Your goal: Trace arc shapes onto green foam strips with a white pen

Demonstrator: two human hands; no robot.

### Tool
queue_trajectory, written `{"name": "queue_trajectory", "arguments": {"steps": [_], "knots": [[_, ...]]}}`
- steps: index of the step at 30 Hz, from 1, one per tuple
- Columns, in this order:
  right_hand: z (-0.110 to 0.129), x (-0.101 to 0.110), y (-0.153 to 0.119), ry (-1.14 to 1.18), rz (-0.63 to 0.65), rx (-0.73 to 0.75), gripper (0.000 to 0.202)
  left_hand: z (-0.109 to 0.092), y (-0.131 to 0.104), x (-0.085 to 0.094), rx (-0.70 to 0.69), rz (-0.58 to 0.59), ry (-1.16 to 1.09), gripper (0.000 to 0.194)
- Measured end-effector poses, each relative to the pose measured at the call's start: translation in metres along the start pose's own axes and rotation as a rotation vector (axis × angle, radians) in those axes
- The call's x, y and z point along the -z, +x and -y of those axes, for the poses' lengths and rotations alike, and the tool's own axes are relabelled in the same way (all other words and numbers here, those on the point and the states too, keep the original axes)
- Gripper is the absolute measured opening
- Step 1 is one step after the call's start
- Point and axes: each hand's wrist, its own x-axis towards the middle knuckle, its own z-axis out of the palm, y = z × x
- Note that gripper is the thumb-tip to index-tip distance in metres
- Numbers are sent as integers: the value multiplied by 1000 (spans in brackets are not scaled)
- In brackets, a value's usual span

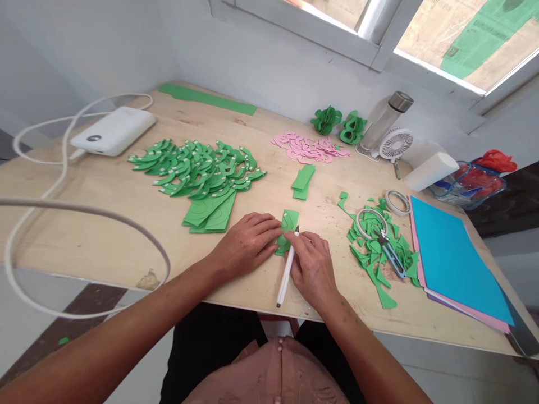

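Green paper (pixel 289 219) lies touching the palm-down left hand (pixel 249 241).

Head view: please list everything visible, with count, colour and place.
Table: one, pale wood, centre
Boxy device: one, white, left
Cable: at least one, white, left
Strip: one, green, back left
Curved cutouts: many, green, left
Loose rectangles: several, green, left, centre
Curly cutouts: many, pink, back centre
Ornaments: two, green, by wall
Bottle: one, clear, by wall
Fan: one, white, beside bottle
Roll: one, white, right
Container: one, blue, far right
Tape rings: two, whitish, right
Scraps: many, green, right
Snips: one, blue-handled, on scraps
Sheets: stack, blue uppermost, right
Window: one, white-framed, top right
Marked piece: at least one, green, front
Pen: one, white, front
Top: one, pink, bottom centre
Left hand: one, on marked piece
Right hand: one, holding pen
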Motion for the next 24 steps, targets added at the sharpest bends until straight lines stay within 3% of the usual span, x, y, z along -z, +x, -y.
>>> {"name": "queue_trajectory", "arguments": {"steps": [8, 24], "knots": [[0, -1, 0, -18, -17, 18, 55, 0, 0, 0, 10, 18, -6, 23], [-1, -1, 0, 11, 1, 14, 47, 0, -1, 0, 2, 13, 3, 23]]}}
